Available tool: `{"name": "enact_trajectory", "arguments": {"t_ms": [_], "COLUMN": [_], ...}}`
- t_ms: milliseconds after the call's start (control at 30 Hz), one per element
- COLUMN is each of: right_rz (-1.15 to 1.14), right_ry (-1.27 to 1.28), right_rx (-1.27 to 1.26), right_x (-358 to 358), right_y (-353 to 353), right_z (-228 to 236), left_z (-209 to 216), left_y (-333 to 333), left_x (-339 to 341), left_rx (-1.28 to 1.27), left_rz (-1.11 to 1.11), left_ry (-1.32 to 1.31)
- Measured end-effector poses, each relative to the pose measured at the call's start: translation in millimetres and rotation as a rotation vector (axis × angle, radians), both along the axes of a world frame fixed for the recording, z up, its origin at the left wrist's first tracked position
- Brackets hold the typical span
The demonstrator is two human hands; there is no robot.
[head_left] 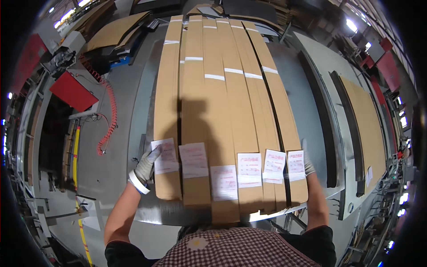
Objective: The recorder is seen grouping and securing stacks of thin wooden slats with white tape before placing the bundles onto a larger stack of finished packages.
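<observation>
Side by side in front of me lie several long, flat brown cardboard packages (209,111), running away from my body. White paper sheets with red print (223,182) lie on their near ends. My left hand (147,164), in a pale glove with a white band at the wrist, is closed round the outer edge of the leftmost package (168,189), fingertips over its sheet. Along the outer side of the rightmost package (297,191), my gloved right hand (308,161) lies with its fingers stretched forward; part of it is hidden behind that edge.
Beneath the packages is a grey metal table (178,212). On the left are a red box-shaped unit (74,91) and a coiled red hose (112,107). Dark strips (318,115) and a brown board (362,129) lie to the right. More sheets (118,33) are stacked at the far left.
</observation>
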State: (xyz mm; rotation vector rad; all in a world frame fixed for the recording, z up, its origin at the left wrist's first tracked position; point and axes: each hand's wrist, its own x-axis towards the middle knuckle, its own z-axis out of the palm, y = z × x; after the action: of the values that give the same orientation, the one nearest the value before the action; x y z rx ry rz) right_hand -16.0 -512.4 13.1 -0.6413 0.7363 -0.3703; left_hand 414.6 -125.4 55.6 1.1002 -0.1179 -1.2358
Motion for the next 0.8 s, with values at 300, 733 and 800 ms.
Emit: {"name": "enact_trajectory", "arguments": {"t_ms": [300, 733, 800], "right_rz": [0.012, 0.054, 0.047], "right_ry": [-0.015, 0.298, 0.350], "right_rx": [-0.025, -0.292, -0.317], "right_x": [54, -91, -121], "right_y": [86, 32, 30], "right_z": [9, -14, -19], "left_z": [-24, -32, -42], "left_y": [28, 30, 52], "left_x": [37, -90, -104], "left_rx": [-0.017, 0.012, -0.034], "left_rz": [-0.116, -0.035, -0.016], "left_ry": [-0.139, -0.214, -0.243]}}
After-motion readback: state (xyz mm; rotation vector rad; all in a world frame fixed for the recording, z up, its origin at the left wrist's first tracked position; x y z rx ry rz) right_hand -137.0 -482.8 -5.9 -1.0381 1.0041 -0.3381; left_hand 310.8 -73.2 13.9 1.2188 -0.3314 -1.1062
